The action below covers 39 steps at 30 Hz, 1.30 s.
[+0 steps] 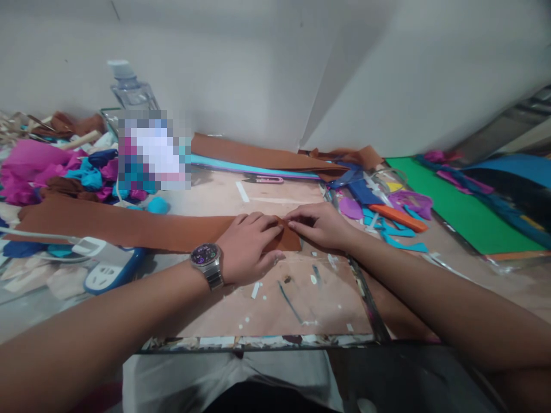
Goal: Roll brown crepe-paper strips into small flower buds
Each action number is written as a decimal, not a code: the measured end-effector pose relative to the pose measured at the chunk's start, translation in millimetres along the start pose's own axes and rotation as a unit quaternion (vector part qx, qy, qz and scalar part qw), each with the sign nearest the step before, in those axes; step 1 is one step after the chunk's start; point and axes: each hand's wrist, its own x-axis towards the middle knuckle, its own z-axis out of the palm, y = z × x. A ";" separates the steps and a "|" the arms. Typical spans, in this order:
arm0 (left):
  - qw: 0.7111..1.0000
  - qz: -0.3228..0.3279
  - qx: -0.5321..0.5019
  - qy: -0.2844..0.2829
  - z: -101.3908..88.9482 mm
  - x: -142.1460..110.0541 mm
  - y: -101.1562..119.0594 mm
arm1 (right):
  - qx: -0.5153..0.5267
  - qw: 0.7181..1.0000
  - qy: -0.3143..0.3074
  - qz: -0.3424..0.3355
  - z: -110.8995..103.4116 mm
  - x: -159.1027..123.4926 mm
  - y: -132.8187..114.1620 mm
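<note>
A long brown felt strip (129, 228) lies across the glass-topped table (301, 304), running from the left to the middle. My left hand (247, 246), with a wristwatch (206, 261) on its wrist, lies flat on the strip's right end, fingers stretched out and pressing it down. My right hand (321, 225) meets it from the right, fingertips pinched on the strip's end corner. The two hands touch at the fingertips.
Pink, teal and brown felt scraps (64, 172) pile at the left, beside a water bottle (131, 89). A blue and white power strip (107, 267) lies at the front left. More brown and cyan strips (258, 158), a green sheet (451, 201) and small offcuts (396, 221) lie behind and right.
</note>
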 end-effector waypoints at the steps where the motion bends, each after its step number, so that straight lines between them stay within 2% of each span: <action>1: 1.000 0.000 0.000 0.000 0.0 0.0 0.1 | 0.007 1.000 -0.001 0.004 0.0 0.1 0.2; 5: 1.000 -0.004 0.000 0.010 0.4 -0.5 0.7 | 0.034 0.999 -0.010 0.015 0.0 0.3 0.8; 9: 0.999 -0.020 0.013 0.023 1.2 -0.6 -0.3 | 0.038 0.999 -0.023 -0.003 -0.2 0.5 0.7; 39: 0.999 -0.038 0.015 0.015 1.3 1.8 -8.9 | 0.007 0.999 -0.042 -0.030 1.2 -0.1 1.8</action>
